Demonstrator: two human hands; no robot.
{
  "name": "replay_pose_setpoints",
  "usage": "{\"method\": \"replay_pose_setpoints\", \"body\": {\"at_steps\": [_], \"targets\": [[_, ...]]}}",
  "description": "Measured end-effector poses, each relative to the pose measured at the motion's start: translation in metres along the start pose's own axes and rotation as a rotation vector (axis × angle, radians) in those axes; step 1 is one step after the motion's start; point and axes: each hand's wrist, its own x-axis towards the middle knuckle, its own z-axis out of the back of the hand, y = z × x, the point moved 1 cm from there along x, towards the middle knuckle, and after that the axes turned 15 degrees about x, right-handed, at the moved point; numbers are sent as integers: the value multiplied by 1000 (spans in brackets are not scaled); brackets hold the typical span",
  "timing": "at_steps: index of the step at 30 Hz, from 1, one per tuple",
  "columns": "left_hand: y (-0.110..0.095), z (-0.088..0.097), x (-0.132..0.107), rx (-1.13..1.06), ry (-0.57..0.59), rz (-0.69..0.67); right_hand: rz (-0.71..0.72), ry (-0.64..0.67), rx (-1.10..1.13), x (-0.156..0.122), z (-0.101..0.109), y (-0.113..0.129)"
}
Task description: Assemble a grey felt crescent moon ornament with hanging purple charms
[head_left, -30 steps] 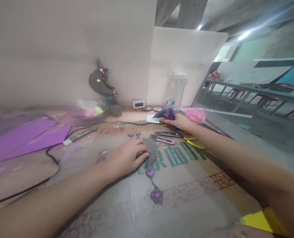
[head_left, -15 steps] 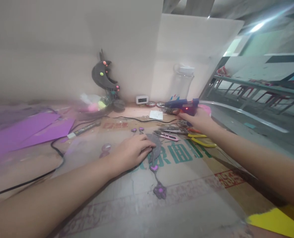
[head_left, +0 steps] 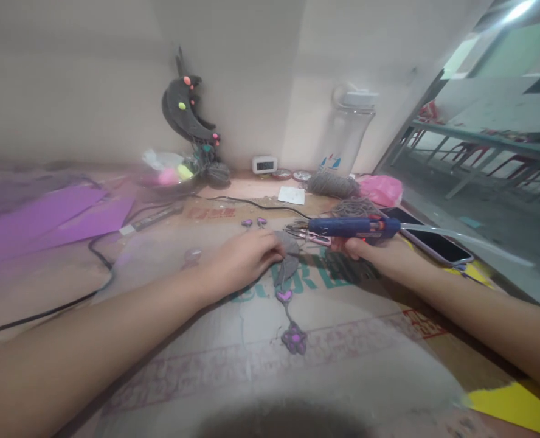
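A clear bowl [head_left: 179, 188] of pink and yellow-green lumps sits at the back of the counter [head_left: 240, 182], left of a lidded transparent bottle [head_left: 348, 137] bearing a small blue-and-red mark. The right hand [head_left: 379, 250] wraps around the grip of a blue glue gun [head_left: 343, 227], while the left hand [head_left: 250, 258], thumb and fingers drawn close, touches a gray piece [head_left: 290, 254] lying on the cardboard [head_left: 468, 359], though whether it pinches or merely presses cannot be told. Green characters [head_left: 313, 277] run partly hidden beneath the hands; the white clock's [head_left: 264, 165] digits are too blurred to read.
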Motion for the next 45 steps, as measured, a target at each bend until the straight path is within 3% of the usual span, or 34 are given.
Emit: {"method": "replay_pose_setpoints", "body": {"at_steps": [5,10,17,24,28,45], "targets": [[-1,4,-2,26,10,30,-37,62,-90,-1,1,5],[1,2,-5,-29,-59,-17,-90,163,-176,-3,-5,14],[3,-1,-4,-38,-21,3,-229,86,-377,-3,-7,13],[5,-1,-5,-29,-24,-7,19,153,-282,-7,-11,9],[6,-2,-6,-36,-25,22,86,186,-217,-8,-12,10],[2,3,-5,-26,-13,40,28,163,-364,-11,-13,21]]}}
